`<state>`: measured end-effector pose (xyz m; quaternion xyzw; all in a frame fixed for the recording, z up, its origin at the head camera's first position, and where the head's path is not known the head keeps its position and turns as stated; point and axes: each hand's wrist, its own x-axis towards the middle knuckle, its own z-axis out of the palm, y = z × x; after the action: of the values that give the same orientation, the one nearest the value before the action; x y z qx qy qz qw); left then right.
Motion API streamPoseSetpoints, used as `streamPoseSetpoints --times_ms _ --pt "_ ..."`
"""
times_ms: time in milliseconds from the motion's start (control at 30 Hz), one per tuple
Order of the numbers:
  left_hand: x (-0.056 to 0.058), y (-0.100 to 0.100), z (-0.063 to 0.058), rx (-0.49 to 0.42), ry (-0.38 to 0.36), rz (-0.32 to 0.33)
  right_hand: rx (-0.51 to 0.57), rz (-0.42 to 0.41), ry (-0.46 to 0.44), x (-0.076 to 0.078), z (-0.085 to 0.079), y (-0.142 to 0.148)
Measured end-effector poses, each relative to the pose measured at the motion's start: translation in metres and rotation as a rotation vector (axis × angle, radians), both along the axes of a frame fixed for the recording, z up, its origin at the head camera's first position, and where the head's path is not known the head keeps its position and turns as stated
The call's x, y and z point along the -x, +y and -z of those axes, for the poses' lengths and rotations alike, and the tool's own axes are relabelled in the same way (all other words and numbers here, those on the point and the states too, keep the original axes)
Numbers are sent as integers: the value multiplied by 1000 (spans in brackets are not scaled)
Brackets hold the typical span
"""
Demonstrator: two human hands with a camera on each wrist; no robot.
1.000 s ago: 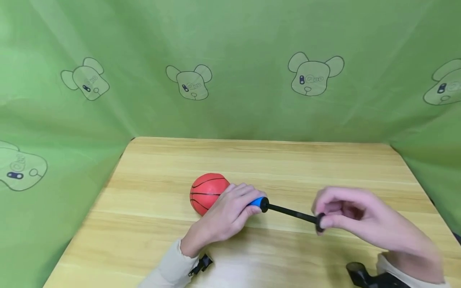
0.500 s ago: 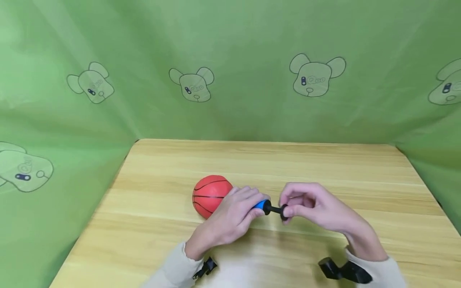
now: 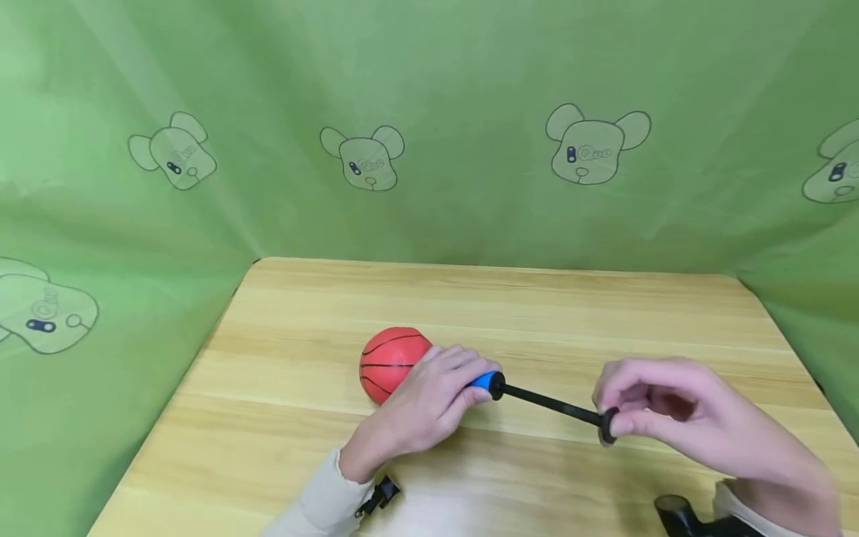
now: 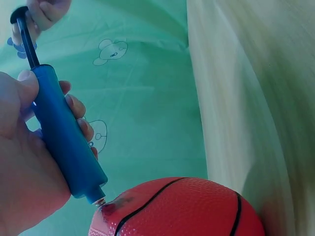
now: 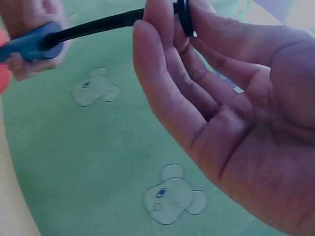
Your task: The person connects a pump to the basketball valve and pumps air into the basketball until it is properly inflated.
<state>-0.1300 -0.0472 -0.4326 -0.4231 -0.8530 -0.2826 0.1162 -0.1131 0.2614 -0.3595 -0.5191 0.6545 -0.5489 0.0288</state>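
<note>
A blue hand pump (image 4: 69, 132) with a black rod and a round black end is held between my hands. My left hand (image 3: 429, 403) grips the blue barrel, fingers curled round it. With thumb and fingers my right hand (image 3: 671, 410) pinches the black end (image 3: 608, 426), and the rod (image 3: 550, 403) stands far out of the barrel. In the left wrist view, the pump's nozzle tip (image 4: 99, 201) meets the red ball (image 4: 182, 211), marked with black basketball lines. In the head view the ball (image 3: 389, 362) is partly hidden behind my left hand.
The ball and both hands are over a light wooden table (image 3: 510, 306). Green cloth (image 3: 456, 209) printed with bear heads rises behind it and along both sides. A black wrist mount (image 3: 379, 496) shows at the left sleeve, another (image 3: 678, 514) at the right.
My right hand moved left, pushing the rod into the barrel, then drew it back out to the right. The left hand and ball stayed nearly in place.
</note>
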Motion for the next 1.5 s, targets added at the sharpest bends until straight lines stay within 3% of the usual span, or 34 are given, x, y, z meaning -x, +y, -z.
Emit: streamPoseSetpoints --times_ms 133,267,467,567,700,800,867,967,1133,1333,1500 --pt "3 -3 -1 9 11 -19 -5 35 -11 -3 -1 1" --pt "5 -5 -1 17 38 -52 -57 103 -71 5 10 -10" --pt "1 5 5 35 54 -6 -108 64 -264 19 33 -39" --pt "0 8 7 19 48 14 -105 48 -301 23 38 -46" --pt "-2 7 6 -4 34 34 -122 43 -243 20 34 -44" --pt "-2 5 4 -8 21 36 -137 93 -115 12 22 -32" --pt "-1 3 3 -14 9 25 -108 117 -47 4 12 -19" --pt "1 0 1 -24 -7 15 -31 88 -4 -5 2 -2" --pt "1 1 0 -17 -1 8 -27 60 -82 -5 2 1" --pt "-1 7 1 -7 20 18 -95 21 -261 14 21 -31" --pt "-4 10 2 -1 19 36 -112 35 -299 20 33 -46"
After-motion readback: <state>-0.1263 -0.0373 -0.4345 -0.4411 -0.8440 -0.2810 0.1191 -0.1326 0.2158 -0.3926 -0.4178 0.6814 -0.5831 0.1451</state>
